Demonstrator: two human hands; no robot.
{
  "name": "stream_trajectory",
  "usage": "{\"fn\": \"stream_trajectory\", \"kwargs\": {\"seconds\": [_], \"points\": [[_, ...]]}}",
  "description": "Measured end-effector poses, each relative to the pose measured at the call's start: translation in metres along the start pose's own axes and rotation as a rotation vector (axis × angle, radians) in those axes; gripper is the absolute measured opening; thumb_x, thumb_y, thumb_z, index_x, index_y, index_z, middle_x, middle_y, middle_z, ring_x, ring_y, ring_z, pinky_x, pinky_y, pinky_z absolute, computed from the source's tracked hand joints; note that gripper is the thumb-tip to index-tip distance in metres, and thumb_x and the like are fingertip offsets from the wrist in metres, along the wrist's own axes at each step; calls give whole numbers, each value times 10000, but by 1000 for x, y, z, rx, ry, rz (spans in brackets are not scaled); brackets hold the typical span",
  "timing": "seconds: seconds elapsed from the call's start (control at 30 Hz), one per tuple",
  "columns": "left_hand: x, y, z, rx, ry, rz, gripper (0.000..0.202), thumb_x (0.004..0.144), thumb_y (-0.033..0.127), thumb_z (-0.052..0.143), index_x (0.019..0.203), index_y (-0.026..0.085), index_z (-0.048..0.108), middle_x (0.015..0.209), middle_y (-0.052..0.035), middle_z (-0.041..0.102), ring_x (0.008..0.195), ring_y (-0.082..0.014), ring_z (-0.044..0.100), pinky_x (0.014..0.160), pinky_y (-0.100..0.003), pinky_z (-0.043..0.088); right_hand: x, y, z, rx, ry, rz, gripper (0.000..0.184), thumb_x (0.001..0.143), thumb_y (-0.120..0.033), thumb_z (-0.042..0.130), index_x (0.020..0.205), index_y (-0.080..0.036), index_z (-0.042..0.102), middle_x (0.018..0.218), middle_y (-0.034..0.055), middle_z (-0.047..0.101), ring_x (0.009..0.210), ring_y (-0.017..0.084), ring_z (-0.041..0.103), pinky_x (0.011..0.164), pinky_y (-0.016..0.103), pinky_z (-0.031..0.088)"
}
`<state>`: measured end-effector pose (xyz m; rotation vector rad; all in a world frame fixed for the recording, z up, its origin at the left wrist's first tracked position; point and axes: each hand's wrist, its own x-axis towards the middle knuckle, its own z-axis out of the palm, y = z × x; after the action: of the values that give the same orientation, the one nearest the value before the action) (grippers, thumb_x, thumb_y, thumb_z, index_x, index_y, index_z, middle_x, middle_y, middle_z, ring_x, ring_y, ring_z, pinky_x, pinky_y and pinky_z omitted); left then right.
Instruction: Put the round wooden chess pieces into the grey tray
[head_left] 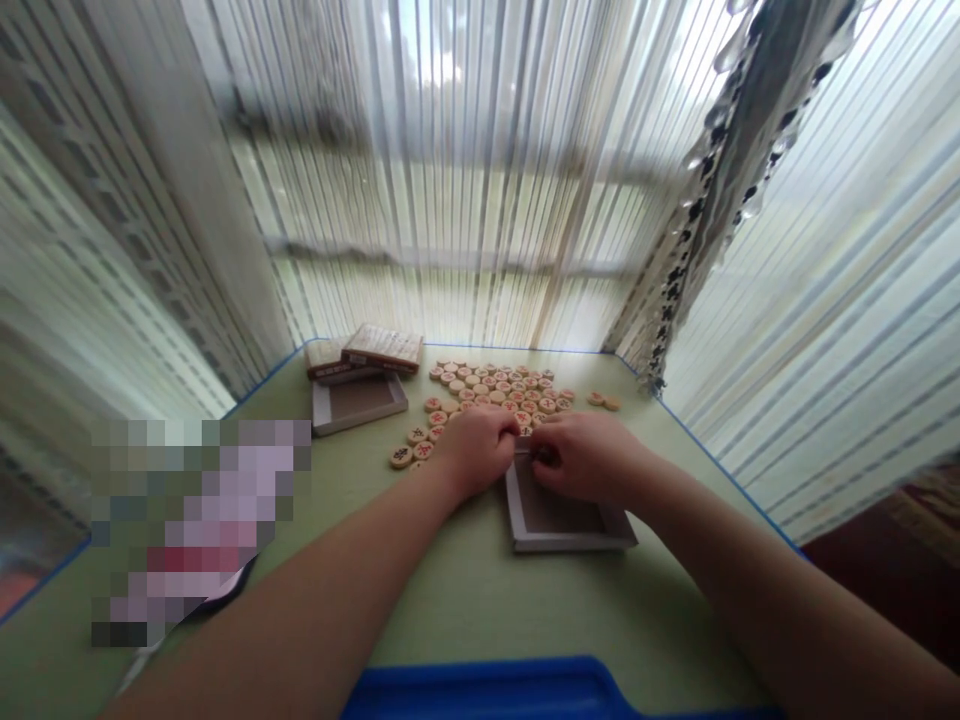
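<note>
Left grip (476,450), right grip (589,455) over tray (570,528)

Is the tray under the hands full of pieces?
No: the tray shows a bare bottom near the left hand and right hand, and the wooden pieces lie loose on the table beyond.

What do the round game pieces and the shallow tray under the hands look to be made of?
Round game pieces: probably wood, pale tan with a smooth finish and red or dark marks on top. Shallow tray: likely cardboard, with thin grey walls and a matte brown floor, though blur leaves it open.
</note>
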<state>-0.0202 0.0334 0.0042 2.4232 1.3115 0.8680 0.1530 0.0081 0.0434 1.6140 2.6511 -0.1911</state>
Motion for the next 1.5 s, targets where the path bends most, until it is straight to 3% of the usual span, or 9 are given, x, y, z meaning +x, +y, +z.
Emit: {"fn": "stream_trajectory", "kwargs": {"seconds": [0.2,0.43,0.67,0.93,1.1,1.33,1.5], "points": [[-1,1,0,-5,-9,-6,149,752,122,490,769,181,626,818,10,576,828,-165,526,791,-290,391,3,-17,7,-9,-34,-41,461,885,-419,401,1096,-23,504,1008,106,434,955,24,392,950,192,391],[0,-3,1,7,-3,65,125,749,100,472,742,141,589,801,-18,566,796,-170,510,750,-299,375,-3,-15,7,25,23,-24,489,827,-283,420,1285,-111,407,1172,108,360,1074,70,374,1007,259,380],[-1,-3,0,-15,5,49,182,734,78,481,785,170,630,823,16,582,820,-150,527,773,-280,379,-7,-14,0,-9,-23,142,462,838,-424,433,1130,-72,497,926,91,435,931,53,401,959,316,394],[-1,-2,-1,-26,-24,37,157,736,87,468,754,153,609,781,-1,557,780,-152,498,735,-283,357,-3,-13,-1,-13,-53,-2,431,883,-372,382,1211,-113,490,1099,97,417,1031,64,399,1002,312,382],[-1,-5,0,-29,-10,72,126,743,110,449,702,141,564,748,-14,530,759,-156,478,708,-290,341,-2,-15,1,-13,-31,3,426,886,-359,388,1215,-107,486,1092,94,423,1024,59,406,996,302,389],[-2,-4,0,-54,-19,55,168,736,105,451,759,165,606,795,2,556,794,-150,498,740,-282,356,-2,-5,-1,-8,82,99,520,882,-497,388,1132,-56,504,956,94,456,924,25,418,938,220,408],[-2,-4,0,-56,-12,51,184,726,89,473,786,171,627,819,19,575,801,-139,511,747,-270,368,1,-1,-2,18,202,225,553,912,-509,316,1156,-37,471,911,88,457,885,14,420,916,194,402]]}}
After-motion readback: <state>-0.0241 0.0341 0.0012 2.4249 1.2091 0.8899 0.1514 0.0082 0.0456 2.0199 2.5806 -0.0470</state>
